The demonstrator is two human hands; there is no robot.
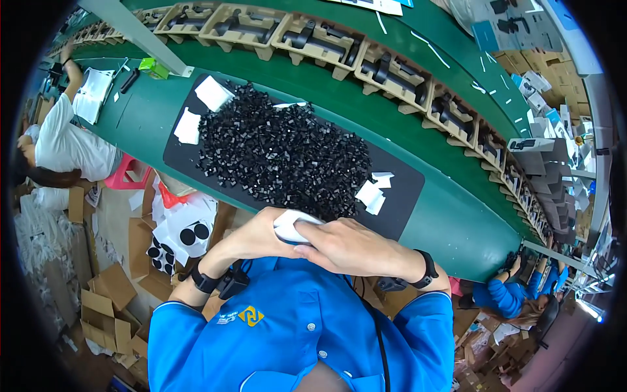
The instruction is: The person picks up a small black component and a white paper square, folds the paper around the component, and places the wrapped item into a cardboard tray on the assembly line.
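Close to my chest, at the near edge of the bench, my two hands meet around a white paper-like piece (292, 224) with a rounded, bent shape. My left hand (262, 230) wraps it from the left. From the right, my right hand (349, 245) closes on it, thumb and fingers bent against it. Its lower part is hidden by the fingers. Just beyond lies a wide heap of small black plastic pieces (281, 153) on a dark grey mat (406, 209). White paper slips (213, 93) lie at the heap's left end, and more white slips (372, 196) at its right.
Beyond the green bench (450, 228), a row of cardboard trays (317, 46) with black parts curves along a green conveyor. A metal post (140, 36) rises at far left. Another person (78, 140) sits left. Below left stands an open carton (140, 242) with white sheets.
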